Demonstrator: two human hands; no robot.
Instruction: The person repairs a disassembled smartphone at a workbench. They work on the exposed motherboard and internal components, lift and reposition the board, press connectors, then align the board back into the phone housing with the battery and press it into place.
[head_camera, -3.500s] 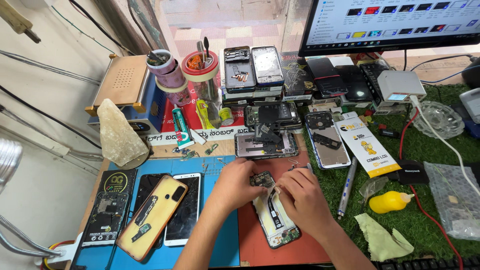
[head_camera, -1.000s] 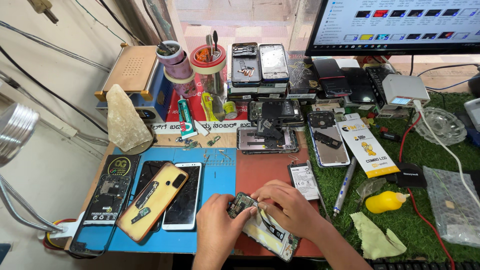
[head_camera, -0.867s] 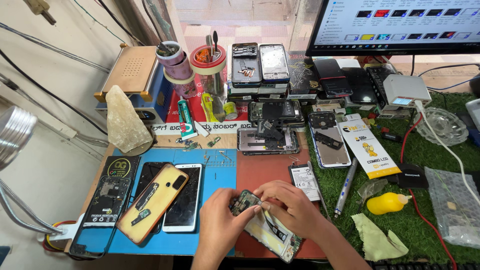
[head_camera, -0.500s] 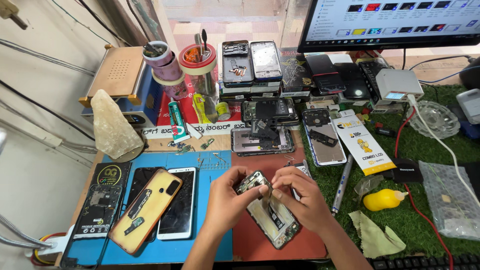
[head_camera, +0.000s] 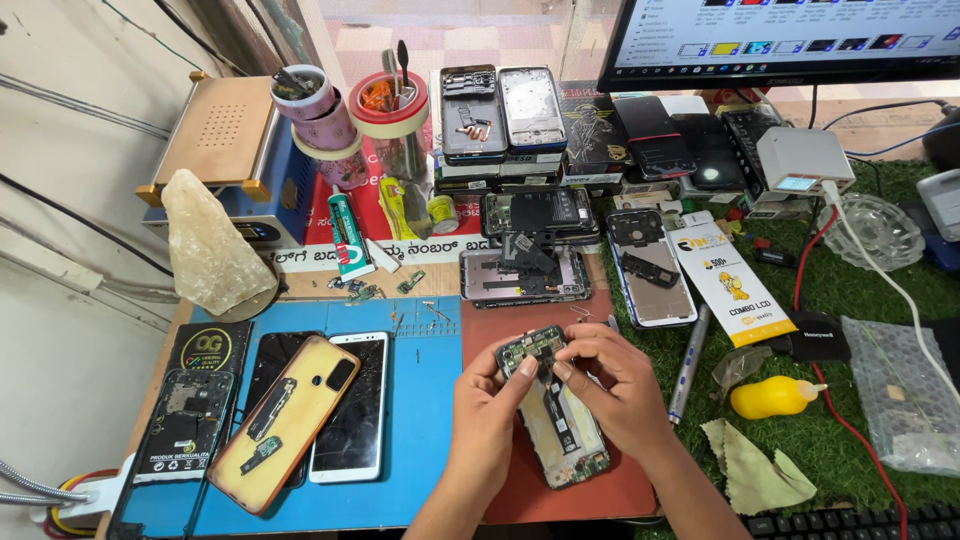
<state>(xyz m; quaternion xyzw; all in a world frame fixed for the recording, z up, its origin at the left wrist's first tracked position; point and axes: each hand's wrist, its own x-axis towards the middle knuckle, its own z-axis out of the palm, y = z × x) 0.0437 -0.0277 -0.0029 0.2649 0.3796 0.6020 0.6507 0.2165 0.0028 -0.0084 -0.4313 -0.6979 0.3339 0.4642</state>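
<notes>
While both hands meet over the red mat (head_camera: 620, 480), the opened phone (head_camera: 565, 420) lies between them with its long axis running from upper left to lower right, its top end raised toward the far side of the desk (head_camera: 300, 285) and its bottom end pointing back toward the person. Its back cover is off: a dark frame shows, with a green circuit board (head_camera: 533, 346) and small metal shields at the top end and a long pale strip down the middle where the battery bay sits.

The left hand (head_camera: 487, 410) curls around the phone's left edge, thumb and forefinger closed on the upper corner by the board. The right hand (head_camera: 612, 385) comes over from the right, its fingers (head_camera: 575, 352) bent and pinched against the same top end; whether they hold a small part there I cannot tell. The phone's lower end appears to rest on the red mat, just right of the blue mat (head_camera: 425, 420).

Compared with half a second ago, the hands and phone sit in much the same place on the mat, the grip unchanged, though the view has pulled slightly so the phone lies a little steeper in frame. To the left, a phone with a tan back cover (head_camera: 285, 420) rests on a white-framed phone (head_camera: 352, 405).
</notes>
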